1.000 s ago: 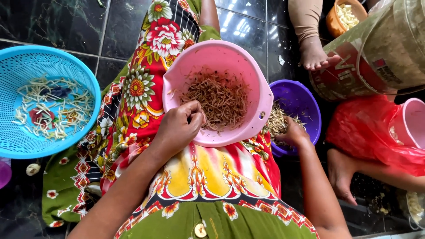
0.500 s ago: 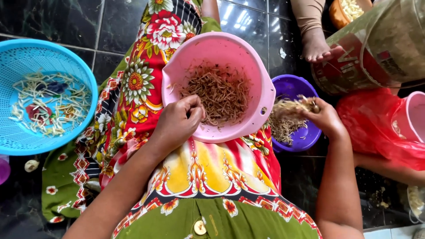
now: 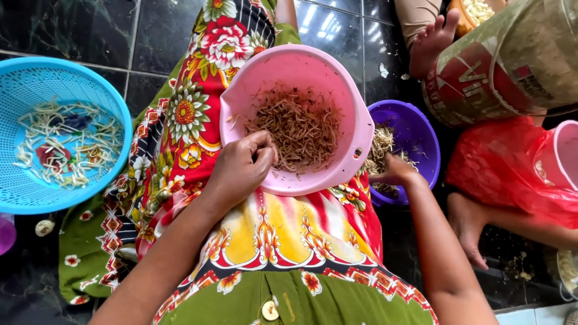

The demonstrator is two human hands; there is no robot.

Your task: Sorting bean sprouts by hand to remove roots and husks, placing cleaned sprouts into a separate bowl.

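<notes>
While the person sits on the dark tiled floor point(image 3: 96, 27) with a flowered cloth point(image 3: 265, 241) over the lap, two hands are at work over two of the bowls. Nearest, the left hand point(image 3: 241, 171) rests on the near rim of the pink bowl point(image 3: 352, 120), at about 7 o'clock of it, its fingers curled in with the tips pinched together; whether a strand is caught between them I cannot tell. That bowl sits on the lap and holds one heap of brown, thread-like trimmings point(image 3: 301, 126). At 3 o'clock from it, the right hand point(image 3: 394, 171) is down in the purple bowl point(image 3: 421, 135), fingers closed loosely among pale bean sprouts point(image 3: 382, 144); the pink rim hides part of the grasp.

Out at 9 o'clock stands one blue basket point(image 3: 60, 78) with cleaned white sprouts point(image 3: 54, 141) scattered over its bottom. Farther off, at 1 to 3 o'clock, lie one big printed sack point(image 3: 512, 60), one red plastic bag point(image 3: 506, 165), and two bare feet of another person point(image 3: 433, 39).

Half a second back the right hand was lifted above the purple bowl with a tuft of sprouts; now it has dropped lower into it. The left hand has stayed at the pink rim.
</notes>
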